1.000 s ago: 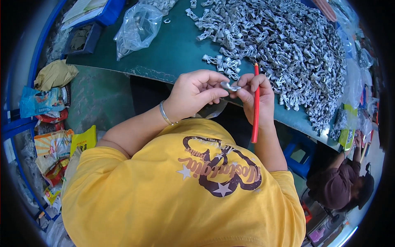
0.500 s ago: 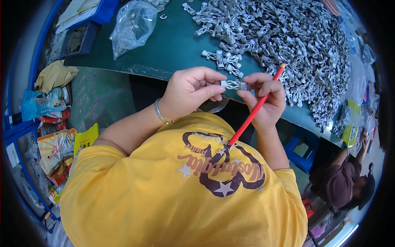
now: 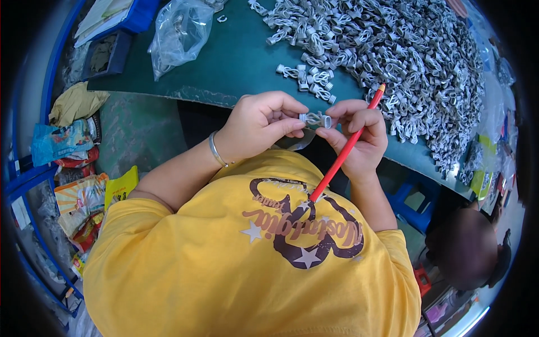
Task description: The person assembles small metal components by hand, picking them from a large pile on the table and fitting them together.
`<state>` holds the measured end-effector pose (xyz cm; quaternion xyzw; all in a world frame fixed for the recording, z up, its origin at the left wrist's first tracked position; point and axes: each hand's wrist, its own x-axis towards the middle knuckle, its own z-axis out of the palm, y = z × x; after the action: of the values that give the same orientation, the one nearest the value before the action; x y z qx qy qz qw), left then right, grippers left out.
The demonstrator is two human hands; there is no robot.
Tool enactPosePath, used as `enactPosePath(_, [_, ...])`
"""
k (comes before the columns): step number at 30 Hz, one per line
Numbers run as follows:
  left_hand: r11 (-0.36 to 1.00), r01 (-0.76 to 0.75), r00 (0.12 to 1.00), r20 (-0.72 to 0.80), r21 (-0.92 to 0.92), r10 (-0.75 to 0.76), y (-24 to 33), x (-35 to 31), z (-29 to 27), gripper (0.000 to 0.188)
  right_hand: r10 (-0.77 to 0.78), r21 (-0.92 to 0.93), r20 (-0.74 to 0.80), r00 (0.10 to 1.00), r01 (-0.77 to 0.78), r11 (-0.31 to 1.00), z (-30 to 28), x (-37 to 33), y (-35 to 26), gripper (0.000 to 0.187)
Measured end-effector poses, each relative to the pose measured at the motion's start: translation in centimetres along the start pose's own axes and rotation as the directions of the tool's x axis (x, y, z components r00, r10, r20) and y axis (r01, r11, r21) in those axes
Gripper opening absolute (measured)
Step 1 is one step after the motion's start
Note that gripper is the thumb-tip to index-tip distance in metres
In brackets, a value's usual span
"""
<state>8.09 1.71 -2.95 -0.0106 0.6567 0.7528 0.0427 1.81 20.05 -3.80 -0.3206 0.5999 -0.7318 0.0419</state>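
Between my two hands, just off the table's near edge, is a small grey metal piece with ribbed ends and a looped, open middle. My left hand pinches its left end between thumb and fingers. At the other end, the thumb and forefinger of my right hand grip the piece, whose ring-shaped opening now shows. A red pencil is also tucked in my right hand, slanting across the fingers. A few like pieces lie on the table just beyond my hands.
A large heap of grey metal pieces covers the right of the green table. A clear plastic bag and a blue bin are at the left. A blue stool stands under the table; another person is at far right.
The metal piece's right end has turned in my fingers, so its ring opening shows. My right hand has shifted slightly left with the pencil. My left hand holds nearly still.
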Motion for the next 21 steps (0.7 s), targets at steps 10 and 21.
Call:
enactPosePath(10, [0.891,0.101,0.968,0.164,0.442,-0.191,-0.4,-1.3,-1.9,0.015,-0.012,-0.58,0.024,1.0,0.024,0.814,-1.8,0.4,0.7,0.029])
enactPosePath(21, [0.977,0.213,0.977,-0.014,-0.008,-0.213,0.1,0.3,-0.2,0.023,-0.014,-0.548,0.027,1.0,0.026,0.836,-1.1,1.0,0.9,0.029])
